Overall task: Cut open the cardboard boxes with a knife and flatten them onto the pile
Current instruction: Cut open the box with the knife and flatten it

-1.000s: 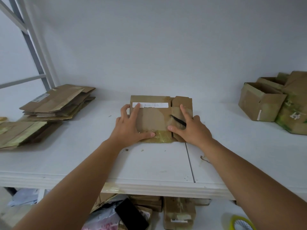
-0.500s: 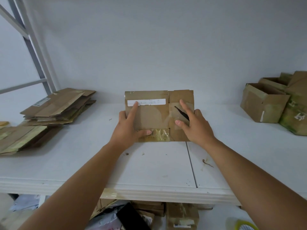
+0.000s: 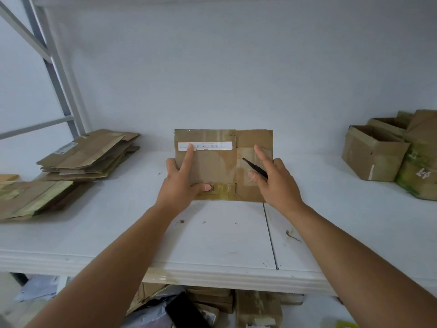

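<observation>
A: Two stacks of flattened cardboard lie at the left of the white table (image 3: 212,237): the back pile (image 3: 89,155) near the wall and the front pile (image 3: 33,200) nearer to the edge. What has changed in the middle?

B: One flattened box (image 3: 212,166) was lying flat on the table a second ago. Now its far edge is raised, so the sheet stands almost upright and faces the person, and its lower edge seems to be at the table surface or just above it; I cannot tell which.

A: How do the hands hold it?

B: The left hand (image 3: 182,185) grips the left side; the forefinger is stretched up to the white label (image 3: 205,146) and the thumb presses the front near the yellowish tape (image 3: 223,188). The right hand (image 3: 276,183) supports the right panel with its fingers mostly straight, and the dark knife (image 3: 255,168) lies between the thumb and the fingers, against the cardboard. If the thumb really pinches the knife, I cannot tell.

A: What does this mean for the task?

B: I judge that the cutting of this box is finished and the person has started to lift it, to carry it to a pile at the left. The uncut boxes (image 3: 390,152) wait at the right, well apart, so more work remains

A: Any risk?

B: The knife is held together with the sheet, so it could slip during the carry
</observation>
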